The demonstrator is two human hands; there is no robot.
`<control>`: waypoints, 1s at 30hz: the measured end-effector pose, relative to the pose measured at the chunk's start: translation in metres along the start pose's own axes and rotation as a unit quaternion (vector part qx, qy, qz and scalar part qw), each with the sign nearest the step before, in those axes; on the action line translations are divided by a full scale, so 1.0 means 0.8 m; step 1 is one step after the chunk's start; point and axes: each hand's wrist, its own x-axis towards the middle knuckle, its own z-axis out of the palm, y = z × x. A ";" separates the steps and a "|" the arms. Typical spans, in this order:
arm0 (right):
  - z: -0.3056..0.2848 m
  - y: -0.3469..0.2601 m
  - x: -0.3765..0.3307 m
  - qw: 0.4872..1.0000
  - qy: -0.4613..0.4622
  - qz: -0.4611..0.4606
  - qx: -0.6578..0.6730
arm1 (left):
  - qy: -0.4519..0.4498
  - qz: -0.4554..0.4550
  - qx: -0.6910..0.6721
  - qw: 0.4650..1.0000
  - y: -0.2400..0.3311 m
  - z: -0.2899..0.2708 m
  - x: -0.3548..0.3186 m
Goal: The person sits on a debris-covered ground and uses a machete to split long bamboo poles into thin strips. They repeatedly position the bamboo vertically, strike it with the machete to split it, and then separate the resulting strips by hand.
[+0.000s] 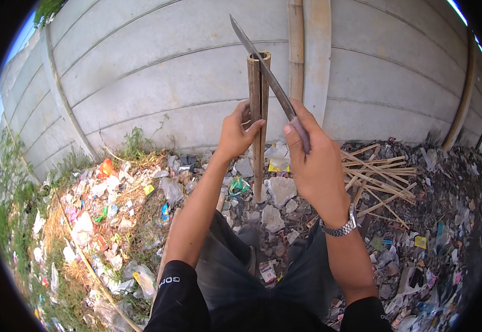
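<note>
A length of bamboo [258, 149] stands upright in front of me, its lower end among the stones and litter. A lengthwise gap runs down it from the hollow top. My left hand [241, 130] is closed round its middle, thumb across the front. In my right hand [317, 160] is the handle of a long machete [271, 80]. Its blade slants up to the left across the top of the bamboo, seemingly touching the rim or in the split; I cannot tell which. The handle is partly covered by my fingers.
Split bamboo sticks [382, 177] lie in a loose pile at right. Pale stones [280, 191] surround the bamboo's foot. A grey panel wall [185, 77] rises behind, with a bamboo pole [296, 50] against it. Litter [108, 205] and weeds spread at left, with a long thin pole [94, 276] lying across.
</note>
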 end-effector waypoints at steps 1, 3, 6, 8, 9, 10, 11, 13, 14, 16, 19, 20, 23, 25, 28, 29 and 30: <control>0.006 0.002 -0.002 1.000 0.003 0.004 -0.006 | 0.007 0.001 0.015 1.000 0.005 0.003 -0.002; 0.014 0.012 -0.004 1.000 0.022 -0.014 0.005 | 0.020 0.007 0.028 0.999 0.008 0.010 -0.001; 0.009 0.014 -0.002 0.999 0.010 -0.008 0.032 | 0.032 0.006 0.033 0.999 0.006 0.014 0.000; 0.004 0.016 0.001 0.999 -0.011 0.003 0.035 | 0.030 -0.007 0.035 0.999 0.009 0.013 0.002; 0.002 0.017 0.001 0.999 -0.020 0.006 0.028 | 0.031 -0.017 0.024 0.999 0.008 0.013 0.002; 0.001 0.018 0.002 0.999 -0.029 0.010 0.020 | 0.032 -0.028 0.014 0.999 0.006 0.013 0.002; 0.000 0.021 0.003 0.999 -0.043 0.024 0.011 | 0.032 -0.039 0.004 0.999 0.004 0.014 0.001; 0.009 0.031 0.009 0.996 -0.069 0.051 -0.007 | 0.052 0.002 0.049 0.997 -0.007 0.005 -0.005; 0.016 0.038 0.010 0.996 -0.072 0.041 -0.024 | 0.062 0.019 0.075 0.995 -0.008 -0.004 -0.010; 0.036 0.070 0.009 0.994 -0.074 0.029 -0.071 | 0.100 0.012 0.049 0.994 -0.012 -0.005 -0.016; 0.098 0.184 -0.016 0.968 -0.208 0.049 -0.131 | 0.178 -0.004 0.056 0.983 -0.029 -0.022 -0.020; 0.119 0.216 -0.038 0.968 -0.200 0.086 -0.127 | 0.186 -0.014 0.068 0.980 -0.029 -0.025 -0.019; 0.156 0.248 -0.072 0.967 -0.173 0.145 -0.115 | 0.216 -0.012 0.111 0.970 -0.027 -0.042 -0.016; 0.165 0.244 -0.086 0.967 -0.163 0.171 -0.098 | 0.206 -0.004 0.115 0.972 -0.025 -0.038 -0.016; 0.182 0.240 -0.075 0.969 -0.178 0.161 -0.058 | 0.191 0.020 0.143 0.971 -0.016 -0.032 0.001; 0.191 0.241 -0.072 0.969 -0.172 0.171 -0.050 | 0.192 0.030 0.151 0.969 -0.014 -0.033 0.009; 0.200 0.241 -0.073 0.966 -0.176 0.183 -0.041 | 0.186 0.015 0.171 0.967 -0.016 -0.036 0.014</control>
